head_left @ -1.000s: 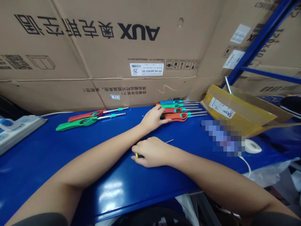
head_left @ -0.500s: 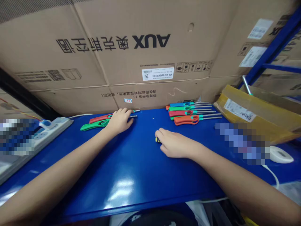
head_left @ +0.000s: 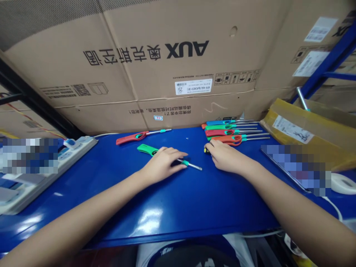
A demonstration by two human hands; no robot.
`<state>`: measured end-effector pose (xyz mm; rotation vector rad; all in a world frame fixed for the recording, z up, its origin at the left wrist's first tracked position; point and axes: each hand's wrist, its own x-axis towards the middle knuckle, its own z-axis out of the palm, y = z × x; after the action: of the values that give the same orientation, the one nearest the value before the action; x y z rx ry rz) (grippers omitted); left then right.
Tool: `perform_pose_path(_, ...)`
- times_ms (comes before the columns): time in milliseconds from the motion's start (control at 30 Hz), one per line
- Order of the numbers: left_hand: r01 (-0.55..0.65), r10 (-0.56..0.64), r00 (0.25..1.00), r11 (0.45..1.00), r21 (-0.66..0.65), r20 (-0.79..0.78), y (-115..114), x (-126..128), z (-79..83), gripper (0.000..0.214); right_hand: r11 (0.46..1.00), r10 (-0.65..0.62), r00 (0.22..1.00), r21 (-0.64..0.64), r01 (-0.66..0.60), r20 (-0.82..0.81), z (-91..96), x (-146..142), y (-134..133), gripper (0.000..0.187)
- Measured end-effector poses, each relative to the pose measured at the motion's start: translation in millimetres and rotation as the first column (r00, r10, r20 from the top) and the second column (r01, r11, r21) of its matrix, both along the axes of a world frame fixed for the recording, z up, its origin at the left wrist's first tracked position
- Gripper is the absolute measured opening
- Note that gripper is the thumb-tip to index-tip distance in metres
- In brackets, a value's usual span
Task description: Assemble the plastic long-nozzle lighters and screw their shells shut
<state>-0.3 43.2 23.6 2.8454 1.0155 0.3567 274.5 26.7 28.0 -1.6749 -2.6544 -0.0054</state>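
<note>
My left hand lies over a green long-necked lighter in the middle of the blue table; its fingers curl round the body and the metal nozzle sticks out to the right. A red lighter lies behind it, apart. My right hand is closed on a small black and yellow tool whose tip shows at the fingertips. Just beyond that hand sits a row of several lighters, blue, green, red and orange.
Large AUX cardboard boxes wall off the back of the table. A white power strip lies at the left, a yellow-brown carton at the right, and a white round device with a cable at the right edge.
My left hand has pulled the green lighter away from the red one toward the table's middle and turned it. My right hand with the small tool has slid back toward the lighter row.
</note>
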Motion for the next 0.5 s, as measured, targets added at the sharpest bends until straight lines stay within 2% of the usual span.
perform_pose_path(100,0.073,-0.073,0.997,0.997,-0.007,0.012,-22,1,15.6,0.054,0.999,0.037,0.999,0.030,-0.036,-0.036,1.9,1,0,0.031)
perform_pose_path(167,0.057,-0.057,0.998,0.998,0.015,-0.028,-21,-15,25.5,0.062,0.995,0.089,0.993,0.054,-0.085,-0.074,6.1,-5,-4,0.028)
perform_pose_path(233,0.025,-0.024,0.998,0.999,0.021,-0.063,-8,-38,28.3,0.070,0.986,0.160,0.980,0.075,-0.152,-0.121,9.4,-15,-9,0.031)
perform_pose_path(300,-0.035,0.034,0.998,0.999,-0.006,-0.062,9,-61,22.8,0.071,0.964,0.265,0.935,0.049,-0.261,-0.236,9.3,-26,-15,0.035)
perform_pose_path(367,-0.041,0.037,0.996,0.998,-0.043,-0.080,24,-78,13.0,0.069,0.944,0.321,0.918,0.002,-0.329,-0.234,6.4,-33,-19,0.031)
perform_pose_path(500,-0.032,0.030,0.999,0.994,-0.101,-0.018,39,-90,1.6,0.053,0.945,0.314,0.934,-0.037,-0.325,-0.169,4.8,-30,-22,0.014)
